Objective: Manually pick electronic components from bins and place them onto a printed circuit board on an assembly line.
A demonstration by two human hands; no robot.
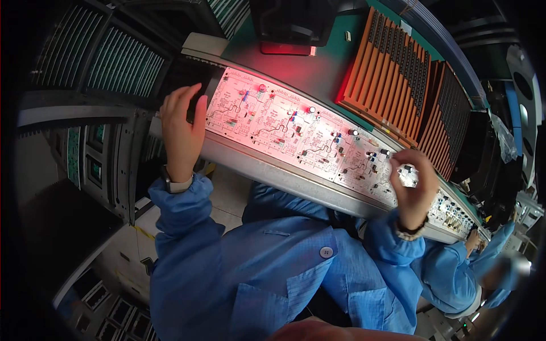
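A row of white circuit boards [272, 128], joined end to end, lies along a metal rail [267, 162] in front of me. Small capacitors and other parts stand on the boards, and red light tints their left part. At the left end, my left hand [185, 122] is open, fingers stretched and thumb apart, beside the first board's edge. Over the right part of the row, my right hand [418, 184] is curled with thumb and forefinger drawn together in a pinch. Whatever its fingertips hold, if anything, is too small to make out.
Orange-brown slotted trays [387, 74] filled with dark components stand behind the rail on a green surface [239, 48]. A dark device [293, 23] hangs at the back. Racks of boards [122, 59] stand at left. Another person's blue sleeve [449, 273] and hand [472, 241] are at right.
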